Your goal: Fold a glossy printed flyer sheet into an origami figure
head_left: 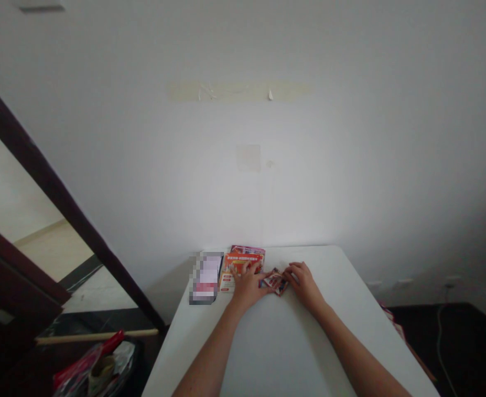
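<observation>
A small piece of folded printed paper (275, 281), red, white and dark, sits between my two hands on the white table. My left hand (249, 284) lies with its fingers spread over an orange-red flyer (241, 259), and its thumb reaches to the left edge of the folded paper. From the other side, my right hand (304, 280) pinches the paper's right edge with bent fingers. Behind the orange-red flyer another printed sheet (249, 249), pinkish purple, sticks out. My fingers hide part of the flyer and of the folded paper's edges.
A phone-like thing, blurred into blocks (208, 275), lies left of the flyers. The white table (284, 347) meets the wall at its far edge. Left on the floor stands a dark bin or bag with mixed items (106, 366). A cable (439, 331) hangs at right.
</observation>
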